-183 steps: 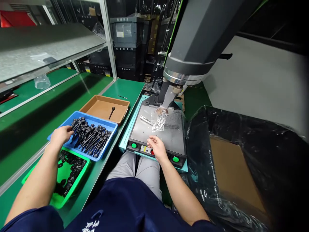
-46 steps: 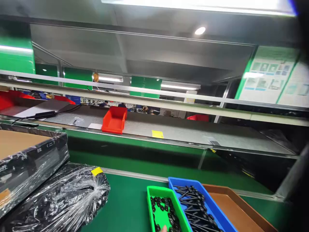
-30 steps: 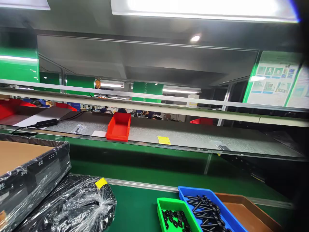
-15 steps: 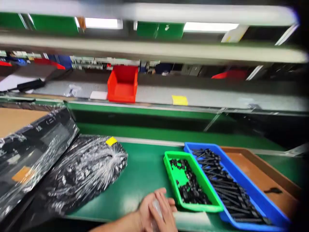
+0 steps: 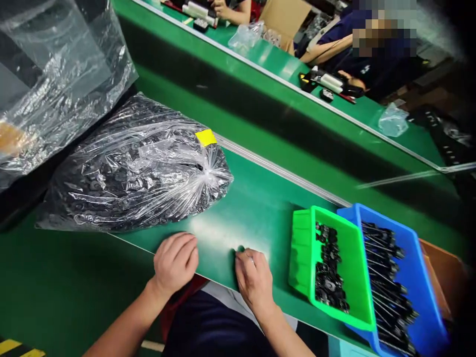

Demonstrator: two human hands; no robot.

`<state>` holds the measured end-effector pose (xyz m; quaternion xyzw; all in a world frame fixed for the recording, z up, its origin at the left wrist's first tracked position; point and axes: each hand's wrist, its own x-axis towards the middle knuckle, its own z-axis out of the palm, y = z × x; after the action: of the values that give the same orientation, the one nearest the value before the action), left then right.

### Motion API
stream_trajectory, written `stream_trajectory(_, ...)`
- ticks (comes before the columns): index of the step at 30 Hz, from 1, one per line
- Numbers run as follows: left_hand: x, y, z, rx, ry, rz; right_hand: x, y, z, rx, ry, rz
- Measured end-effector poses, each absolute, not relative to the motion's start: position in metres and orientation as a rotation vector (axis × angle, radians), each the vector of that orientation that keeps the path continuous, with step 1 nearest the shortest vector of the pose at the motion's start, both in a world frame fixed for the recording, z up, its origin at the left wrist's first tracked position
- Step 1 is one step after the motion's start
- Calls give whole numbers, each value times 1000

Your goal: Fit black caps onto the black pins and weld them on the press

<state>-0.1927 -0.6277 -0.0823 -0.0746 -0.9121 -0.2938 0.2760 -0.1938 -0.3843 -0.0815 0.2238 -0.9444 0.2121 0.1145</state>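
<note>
My left hand rests curled at the front edge of the green table, just below a knotted clear bag of black parts with a yellow label. Its fingers are closed, and the inside of the fist is hidden. Farther right, my right hand is on the tabletop with its fingers closed together. A small glint shows near its fingers; what they hold, if anything, I cannot make out. To the right of that hand is a green bin with small black parts.
Beside the green bin are a blue tray of long black parts and a brown tray. A large plastic-wrapped item stands at the left. Beyond the divider, co-workers' hands are at another green bench.
My hands have come apart; earlier they were together around something clear. The view has tilted down and turned, so the upper shelf with the red bin has left the picture.
</note>
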Motion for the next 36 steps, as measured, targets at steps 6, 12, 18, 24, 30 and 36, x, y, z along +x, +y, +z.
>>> stream_trajectory(6, -194, -610, -87, -107, -2498, -731, -192, -377, -78, 811, -2729, 846)
stream_trajectory(12, -195, -610, -88, -97, -2434, -743, -198, -372, -73, 813, -2754, 921)
stream_trajectory(18, -197, -609, -87, -61, -2442, -737, -199, -373, -68, 737, -2770, 973)
stream_trajectory(24, -197, -609, -87, -39, -2424, -725, -200, -374, -68, 770, -2758, 978)
stream_trajectory(30, -199, -608, -91, -13, -2392, -704, -202, -374, -71, 812, -2738, 996)
stream_trajectory(36, -200, -604, -92, 34, -2403, -710, -202, -368, -78, 856, -2696, 1016)
